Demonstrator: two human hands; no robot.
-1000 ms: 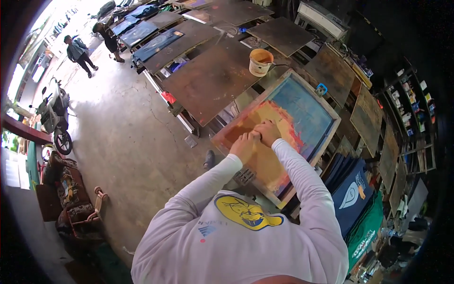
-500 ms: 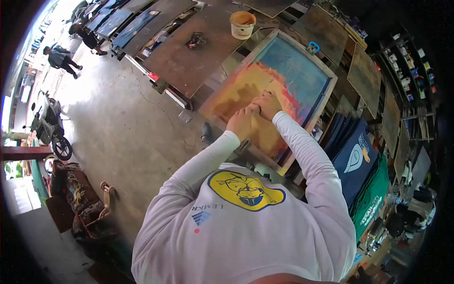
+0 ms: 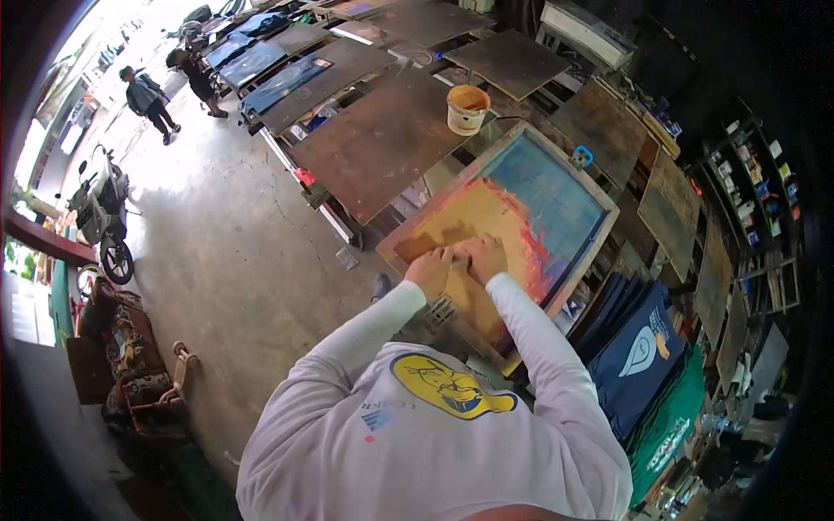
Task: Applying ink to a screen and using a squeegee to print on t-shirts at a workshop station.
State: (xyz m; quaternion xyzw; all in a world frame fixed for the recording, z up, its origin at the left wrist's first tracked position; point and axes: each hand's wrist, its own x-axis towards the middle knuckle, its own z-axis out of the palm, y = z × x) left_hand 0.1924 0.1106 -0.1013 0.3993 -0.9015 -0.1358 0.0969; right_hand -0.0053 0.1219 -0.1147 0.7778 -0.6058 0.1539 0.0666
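A wooden-framed printing screen [image 3: 569, 291] lies tilted in front of me, its mesh stained yellow, red and blue. Over the yellow part, my left hand [image 3: 430, 269] is closed, knuckles up. Close beside it, my right hand [image 3: 483, 257] is also closed, fingers bent down toward the mesh. What lies under the fingers of either hand is too small and hidden to make out. A blue clamp-like piece [image 3: 582, 156] sits at the far right corner of the frame. Near the frame's close edge, below my left wrist, is a metal hinge-like part [image 3: 439, 313].
Beyond the screen, an orange-stained white bucket [image 3: 467, 111] stands beside a brown board [image 3: 373, 148]. Dark blue printed cloth [image 3: 638, 352] and green cloth [image 3: 669, 434] hang at the right. At the left are a motorcycle [image 3: 102, 208], a patterned armchair [image 3: 130, 339] and two people farther off.
My view has tilted upward, so the screen and bucket sit lower in the picture. My hands, which were pressed together, now have a small gap between them.
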